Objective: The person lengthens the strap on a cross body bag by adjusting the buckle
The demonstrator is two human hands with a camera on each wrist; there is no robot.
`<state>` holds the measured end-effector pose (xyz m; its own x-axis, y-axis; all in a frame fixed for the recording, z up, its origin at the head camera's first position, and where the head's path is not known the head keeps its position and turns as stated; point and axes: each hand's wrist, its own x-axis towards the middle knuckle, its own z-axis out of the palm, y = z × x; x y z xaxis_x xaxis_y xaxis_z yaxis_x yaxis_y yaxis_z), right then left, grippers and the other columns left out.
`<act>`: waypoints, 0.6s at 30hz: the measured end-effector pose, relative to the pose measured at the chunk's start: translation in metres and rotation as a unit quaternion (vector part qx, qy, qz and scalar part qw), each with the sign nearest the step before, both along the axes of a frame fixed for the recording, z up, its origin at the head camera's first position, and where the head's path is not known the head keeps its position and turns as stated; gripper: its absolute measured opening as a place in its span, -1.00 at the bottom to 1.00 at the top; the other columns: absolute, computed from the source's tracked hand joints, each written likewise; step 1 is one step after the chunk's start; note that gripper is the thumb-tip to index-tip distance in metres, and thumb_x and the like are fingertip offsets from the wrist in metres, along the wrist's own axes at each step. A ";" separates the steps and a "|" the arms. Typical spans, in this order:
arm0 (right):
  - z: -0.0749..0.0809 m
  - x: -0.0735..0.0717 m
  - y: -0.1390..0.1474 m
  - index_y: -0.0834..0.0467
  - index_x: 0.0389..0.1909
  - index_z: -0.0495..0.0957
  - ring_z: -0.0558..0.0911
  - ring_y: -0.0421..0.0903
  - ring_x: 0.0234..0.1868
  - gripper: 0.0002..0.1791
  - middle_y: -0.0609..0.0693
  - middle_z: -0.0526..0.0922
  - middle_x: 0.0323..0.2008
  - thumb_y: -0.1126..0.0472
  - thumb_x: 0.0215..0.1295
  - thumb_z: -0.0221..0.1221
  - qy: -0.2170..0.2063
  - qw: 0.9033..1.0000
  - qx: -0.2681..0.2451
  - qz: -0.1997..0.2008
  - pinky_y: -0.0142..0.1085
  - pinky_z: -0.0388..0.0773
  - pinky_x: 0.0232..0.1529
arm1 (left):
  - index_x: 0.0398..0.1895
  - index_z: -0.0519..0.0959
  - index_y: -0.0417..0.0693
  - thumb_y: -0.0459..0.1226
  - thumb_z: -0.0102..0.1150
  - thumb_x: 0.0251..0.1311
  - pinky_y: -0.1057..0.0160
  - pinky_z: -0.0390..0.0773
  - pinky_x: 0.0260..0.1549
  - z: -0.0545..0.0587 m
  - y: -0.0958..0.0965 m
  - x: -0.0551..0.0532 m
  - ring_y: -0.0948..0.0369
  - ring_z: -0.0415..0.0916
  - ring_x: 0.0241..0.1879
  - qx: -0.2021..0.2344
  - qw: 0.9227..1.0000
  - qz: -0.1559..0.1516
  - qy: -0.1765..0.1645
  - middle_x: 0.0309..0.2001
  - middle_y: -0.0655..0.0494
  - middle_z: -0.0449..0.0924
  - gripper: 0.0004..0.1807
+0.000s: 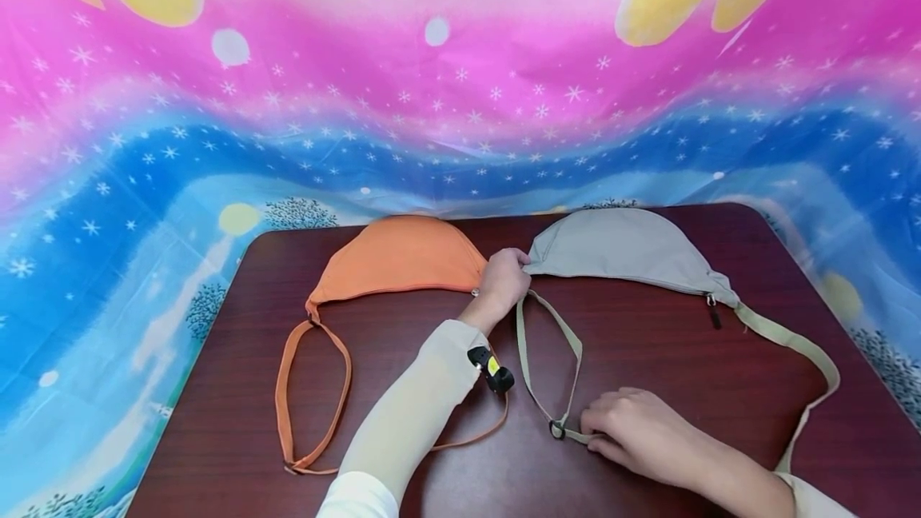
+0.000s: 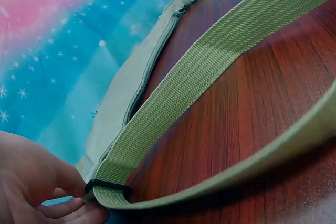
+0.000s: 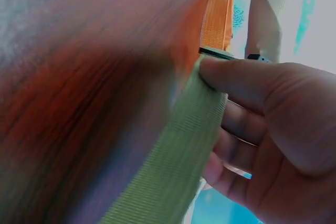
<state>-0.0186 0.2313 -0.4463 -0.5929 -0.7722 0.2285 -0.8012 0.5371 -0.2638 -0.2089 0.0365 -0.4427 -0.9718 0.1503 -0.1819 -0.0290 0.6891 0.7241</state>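
A grey waist bag lies along the far side of the table, its pale green strap trailing off both ends. My left hand pinches the bag's left end, beside a black loop that the strap passes through. Nearer the front, my right hand holds the strap between thumb and fingers, close to a black slider buckle. The right wrist view shows the thumb lying on the strap by that buckle. Between bag and buckle the strap makes a narrow loop.
An orange waist bag lies to the left, with its looped orange strap reaching toward the front; the left forearm crosses over part of it. A dark wooden table is underneath. Behind it hangs a patterned pink and blue cloth.
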 end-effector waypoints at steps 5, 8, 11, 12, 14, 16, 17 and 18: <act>-0.004 -0.007 -0.007 -0.16 -0.55 0.42 0.40 -0.36 -0.48 -0.60 -0.37 0.35 -0.53 0.16 -0.05 0.54 0.062 0.998 -0.006 -0.006 -0.39 0.36 -0.43 | 0.14 0.67 -0.04 -0.43 0.11 0.34 0.30 0.53 -0.28 0.000 0.002 0.002 0.19 0.61 -0.07 -0.026 1.000 -0.011 0.008 0.09 0.12 0.68 -0.64; -0.006 -0.010 -0.008 -0.16 -0.55 0.44 0.42 -0.34 -0.47 -0.61 -0.36 0.36 -0.52 0.16 -0.05 0.54 0.073 0.997 0.001 -0.010 -0.40 0.35 -0.43 | 0.13 0.66 -0.04 -0.43 0.13 0.33 0.31 0.54 -0.28 0.000 0.003 0.004 0.19 0.60 -0.10 -0.030 0.999 -0.017 0.006 0.08 0.12 0.67 -0.65; -0.008 -0.012 -0.007 -0.17 -0.57 0.43 0.39 -0.35 -0.47 -0.59 -0.37 0.33 -0.52 0.17 -0.08 0.54 0.068 0.998 0.008 -0.014 -0.40 0.33 -0.44 | 0.13 0.66 -0.06 -0.43 0.15 0.32 0.31 0.55 -0.28 0.001 0.004 0.005 0.20 0.60 -0.11 -0.032 0.999 -0.026 0.005 0.08 0.11 0.67 -0.66; -0.009 -0.012 -0.006 -0.17 -0.57 0.42 0.38 -0.35 -0.47 -0.59 -0.38 0.32 -0.52 0.17 -0.09 0.54 0.066 0.998 0.010 -0.014 -0.40 0.33 -0.44 | 0.12 0.66 -0.06 -0.43 0.15 0.32 0.31 0.56 -0.27 0.001 0.004 0.006 0.20 0.60 -0.10 -0.033 0.999 -0.027 0.006 0.07 0.11 0.67 -0.66; -0.010 -0.012 -0.005 -0.18 -0.57 0.41 0.35 -0.37 -0.47 -0.58 -0.39 0.30 -0.52 0.18 -0.11 0.54 0.059 0.998 0.012 -0.015 -0.40 0.32 -0.44 | 0.12 0.66 -0.06 -0.42 0.16 0.32 0.30 0.57 -0.25 0.001 0.004 0.006 0.19 0.61 -0.10 -0.034 0.999 -0.028 0.007 0.07 0.11 0.67 -0.67; -0.010 -0.012 -0.004 -0.18 -0.57 0.40 0.33 -0.38 -0.47 -0.57 -0.40 0.28 -0.52 0.18 -0.11 0.53 0.050 0.999 0.012 -0.014 -0.41 0.31 -0.44 | 0.11 0.66 -0.06 -0.39 0.17 0.33 0.28 0.58 -0.21 0.001 0.004 0.006 0.20 0.60 -0.09 -0.038 0.999 -0.030 0.012 0.06 0.10 0.68 -0.68; -0.011 -0.012 -0.004 -0.18 -0.57 0.39 0.32 -0.38 -0.47 -0.57 -0.40 0.28 -0.52 0.18 -0.11 0.53 0.048 0.999 0.013 -0.013 -0.41 0.30 -0.44 | 0.11 0.66 -0.06 -0.37 0.18 0.34 0.28 0.58 -0.20 0.002 0.003 0.006 0.19 0.60 -0.10 -0.040 0.999 -0.031 0.014 0.06 0.10 0.68 -0.69; -0.011 -0.012 -0.003 -0.18 -0.57 0.39 0.32 -0.38 -0.47 -0.57 -0.40 0.28 -0.52 0.18 -0.11 0.53 0.047 0.999 0.013 -0.013 -0.40 0.31 -0.44 | 0.11 0.66 -0.06 -0.35 0.18 0.34 0.27 0.58 -0.19 0.002 0.003 0.006 0.19 0.60 -0.11 -0.043 0.998 -0.033 0.017 0.05 0.10 0.68 -0.70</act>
<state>-0.0311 0.2280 -0.4569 -0.5896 -0.7633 0.2641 -0.8075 0.5636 -0.1738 -0.2026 0.0392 -0.4409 -0.9662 0.1986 -0.1643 0.0411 0.7479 0.6625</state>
